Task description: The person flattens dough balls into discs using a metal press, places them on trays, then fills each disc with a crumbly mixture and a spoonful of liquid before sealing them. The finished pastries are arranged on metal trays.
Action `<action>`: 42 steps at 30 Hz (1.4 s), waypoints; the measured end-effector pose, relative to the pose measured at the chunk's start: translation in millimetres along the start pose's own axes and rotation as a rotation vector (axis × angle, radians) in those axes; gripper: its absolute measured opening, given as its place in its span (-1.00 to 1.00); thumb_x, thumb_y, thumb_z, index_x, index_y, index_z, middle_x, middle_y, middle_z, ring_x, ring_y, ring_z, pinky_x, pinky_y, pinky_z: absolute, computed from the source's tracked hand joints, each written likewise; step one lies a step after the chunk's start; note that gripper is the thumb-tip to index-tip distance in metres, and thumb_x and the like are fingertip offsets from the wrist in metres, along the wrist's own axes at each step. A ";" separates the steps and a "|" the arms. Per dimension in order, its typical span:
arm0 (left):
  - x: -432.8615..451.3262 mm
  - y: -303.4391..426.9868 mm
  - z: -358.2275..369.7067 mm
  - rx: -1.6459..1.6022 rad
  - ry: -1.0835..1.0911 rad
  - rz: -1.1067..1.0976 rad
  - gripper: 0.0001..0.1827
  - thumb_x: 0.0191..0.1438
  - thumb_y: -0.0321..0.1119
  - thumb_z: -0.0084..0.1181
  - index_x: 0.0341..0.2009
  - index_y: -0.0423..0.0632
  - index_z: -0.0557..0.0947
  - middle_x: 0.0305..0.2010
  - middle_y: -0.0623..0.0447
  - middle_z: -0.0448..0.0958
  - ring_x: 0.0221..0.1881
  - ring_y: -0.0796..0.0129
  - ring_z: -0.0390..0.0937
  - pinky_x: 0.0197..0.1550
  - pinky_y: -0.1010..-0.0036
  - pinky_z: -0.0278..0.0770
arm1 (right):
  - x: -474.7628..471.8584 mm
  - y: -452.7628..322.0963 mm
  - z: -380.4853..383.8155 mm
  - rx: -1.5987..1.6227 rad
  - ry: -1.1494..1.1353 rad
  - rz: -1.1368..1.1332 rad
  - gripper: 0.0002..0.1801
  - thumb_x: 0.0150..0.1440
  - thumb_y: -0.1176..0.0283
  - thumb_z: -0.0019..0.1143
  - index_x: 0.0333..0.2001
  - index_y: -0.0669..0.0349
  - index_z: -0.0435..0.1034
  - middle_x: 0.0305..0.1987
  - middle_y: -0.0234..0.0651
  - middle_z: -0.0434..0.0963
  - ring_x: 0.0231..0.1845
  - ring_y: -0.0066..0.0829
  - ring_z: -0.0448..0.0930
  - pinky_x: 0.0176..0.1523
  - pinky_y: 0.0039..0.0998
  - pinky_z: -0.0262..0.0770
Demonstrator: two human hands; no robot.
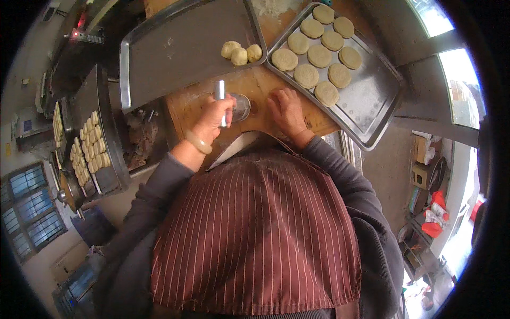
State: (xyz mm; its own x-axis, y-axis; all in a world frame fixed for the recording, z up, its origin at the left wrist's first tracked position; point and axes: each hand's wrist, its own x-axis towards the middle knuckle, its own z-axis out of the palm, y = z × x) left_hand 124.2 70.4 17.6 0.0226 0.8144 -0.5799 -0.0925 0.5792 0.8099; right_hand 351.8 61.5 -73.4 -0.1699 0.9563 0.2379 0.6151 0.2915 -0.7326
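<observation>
My left hand (217,109), with a pale bangle at the wrist, grips a shiny metal cylinder (220,89). Just right of its fingers is a clear round piece (242,107); whether it is a cup or a disc, and whether it joins the cylinder, I cannot tell. My right hand (287,111) rests on the wooden worktop (255,81), fingers bent and thumb apart, with nothing visible in it. Three dough balls (239,57) sit in the near right corner of a dark baking tray (175,48). Several flat dough rounds (318,56) lie on a metal tray (364,101) at the right.
Flour (275,6) dusts the worktop's far part. To the left, a dark tray (105,179) holds rows of pale dough pieces (95,141). A striped apron (259,231) covers my front. Shelves with goods (426,207) stand at the far right.
</observation>
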 end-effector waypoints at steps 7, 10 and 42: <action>-36.0 38.4 -49.8 -0.446 -0.075 0.105 -0.84 -0.03 -0.51 0.02 -0.31 0.00 0.42 -0.21 -0.01 0.47 -0.67 0.46 0.29 -0.66 0.49 0.23 | 36.3 -34.1 30.2 0.333 -0.108 0.253 -0.66 0.18 0.32 0.09 -0.06 0.35 0.43 -0.02 0.09 0.55 0.05 0.10 0.54 0.10 -0.08 0.46; -45.2 31.3 -64.5 -0.430 -0.009 0.169 -0.89 0.13 -0.38 0.10 -0.30 0.00 0.43 -0.20 -0.01 0.48 -0.68 0.45 0.29 -0.66 0.48 0.22 | 50.7 -44.8 44.6 0.081 -0.373 0.110 -0.59 0.18 0.25 0.06 0.00 0.33 0.45 0.00 0.09 0.55 0.08 0.06 0.55 0.14 -0.12 0.47; -33.4 -33.7 -126.6 -0.140 0.280 0.024 -0.96 0.02 -0.45 0.05 -0.43 -0.09 0.46 -0.43 0.04 0.49 -0.74 0.45 0.32 -0.77 0.46 0.26 | 148.1 -7.1 -10.6 -0.085 0.271 -0.029 -0.56 0.08 0.31 0.29 0.00 0.32 0.46 -0.08 0.01 0.55 0.06 0.08 0.49 0.12 -0.13 0.44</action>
State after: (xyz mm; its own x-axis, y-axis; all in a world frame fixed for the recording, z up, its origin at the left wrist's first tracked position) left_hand 0.6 19.3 -1.6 -0.2546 0.7748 -0.5787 -0.2266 0.5339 0.8146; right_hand 330.4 200.8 -26.3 0.0161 0.9036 0.4280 0.6770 0.3051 -0.6698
